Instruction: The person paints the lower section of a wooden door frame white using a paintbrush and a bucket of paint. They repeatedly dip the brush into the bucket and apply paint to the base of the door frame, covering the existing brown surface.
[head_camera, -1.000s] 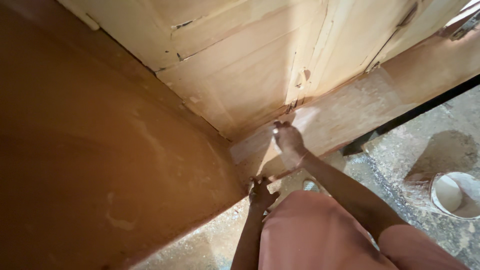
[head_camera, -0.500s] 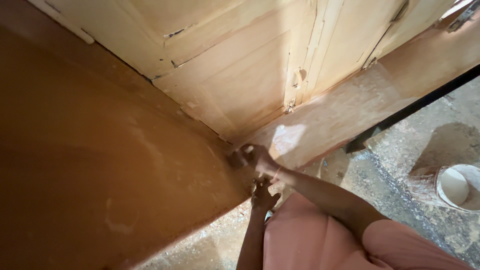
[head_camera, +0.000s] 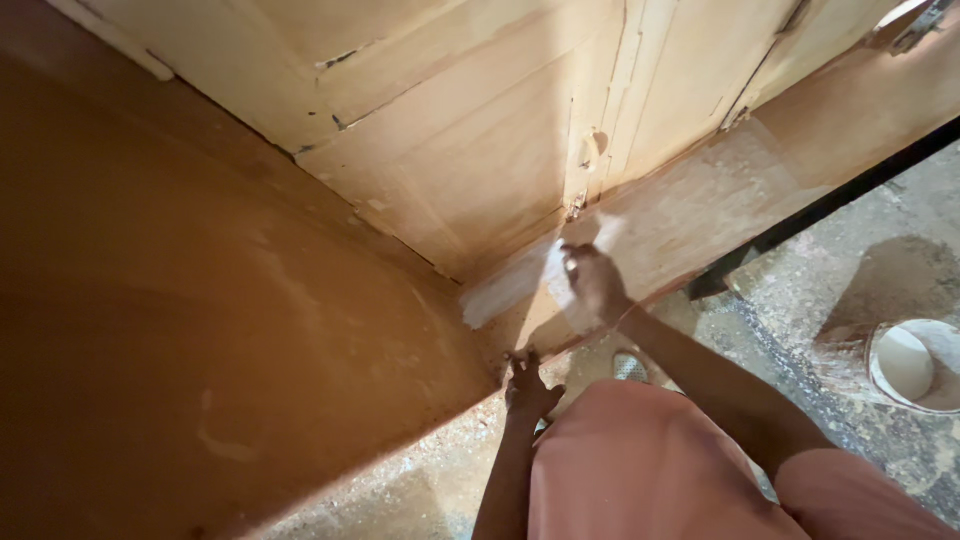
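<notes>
Pale wooden door panels loom; right hand closed on something whitish, rubbing the baseboard's white patch; left hand splayed, bracing.

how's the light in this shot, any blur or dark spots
Head view: light falls unevenly, with a bright patch on the pale wooden panels and the smeared white strip; the brown surface at left sinks into deep shadow; the right hand is slightly soft with motion blur, the left hand sits in shade; the white bucket is brightly lit.
</notes>
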